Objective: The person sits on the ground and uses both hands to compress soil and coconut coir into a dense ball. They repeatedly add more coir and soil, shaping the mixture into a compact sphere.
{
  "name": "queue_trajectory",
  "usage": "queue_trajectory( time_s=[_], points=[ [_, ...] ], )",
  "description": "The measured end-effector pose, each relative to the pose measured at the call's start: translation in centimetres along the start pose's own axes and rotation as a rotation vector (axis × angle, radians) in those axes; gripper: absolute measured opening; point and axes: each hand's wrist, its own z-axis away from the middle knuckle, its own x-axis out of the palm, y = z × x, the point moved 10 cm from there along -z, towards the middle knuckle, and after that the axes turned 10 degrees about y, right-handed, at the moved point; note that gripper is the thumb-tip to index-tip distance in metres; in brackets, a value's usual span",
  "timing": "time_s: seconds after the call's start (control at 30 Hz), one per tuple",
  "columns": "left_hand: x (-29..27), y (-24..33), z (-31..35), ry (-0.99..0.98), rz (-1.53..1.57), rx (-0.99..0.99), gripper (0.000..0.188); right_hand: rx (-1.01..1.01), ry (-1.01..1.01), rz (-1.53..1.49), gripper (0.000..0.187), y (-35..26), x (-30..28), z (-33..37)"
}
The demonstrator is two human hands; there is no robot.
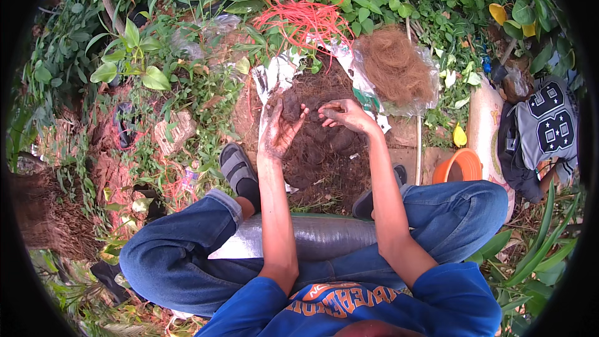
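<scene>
I sit on the ground with a heap of dark brown fibrous soil [324, 143] spread on a plastic sheet [274, 78] between my feet. My left hand [281, 130], palm up and smeared with dirt, cups a clump of the dark soil [289, 107]. Just to its right my right hand [345, 115] has its fingers curled, pinching a bit of the soil above the heap. A clear bag of light brown coconut fibre [394, 68] lies behind the heap on the right. A bundle of red string [306, 20] lies behind the sheet.
An orange plastic pot [460, 165] stands right of my right knee, next to a white sack [483, 122]. Another person in a grey jersey [546, 128] crouches at the far right. A grey plastic-wrapped roll [312, 234] lies under my legs. Green plants surround the spot.
</scene>
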Motion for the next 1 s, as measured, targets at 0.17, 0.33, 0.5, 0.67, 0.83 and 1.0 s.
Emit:
queue_trajectory(
  time_s=[0.17, 0.33, 0.5, 0.67, 0.83, 1.0],
  points=[
    [0.7, 1.8, 0.0, -0.023, 0.034, 0.077, 0.039, -0.262, 0.647, 0.681, 0.064, 1.0, -0.6, -0.4],
    [1.5, 2.4, 0.4, -0.067, -0.030, 0.113, 0.039, -0.403, 0.682, 0.924, 0.071, 1.8, 2.5, -0.3],
    [1.2, 2.7, 0.6, -0.045, -0.017, 0.115, 0.038, -0.409, 0.727, 0.981, 0.069, 2.0, 2.7, -0.3],
    [1.9, 2.2, 0.7, -0.057, -0.032, 0.097, 0.038, -0.543, 0.760, 0.996, 0.057, 0.5, 3.8, -0.4],
    [3.1, 1.9, 0.8, -0.075, -0.069, 0.116, 0.034, -0.479, 0.750, 0.948, 0.041, 1.2, 2.4, -2.8],
    [2.3, 2.1, 0.5, -0.031, -0.094, 0.114, 0.033, -0.407, 0.771, 0.749, 0.030, 1.6, 0.5, -1.4]
  ],
)
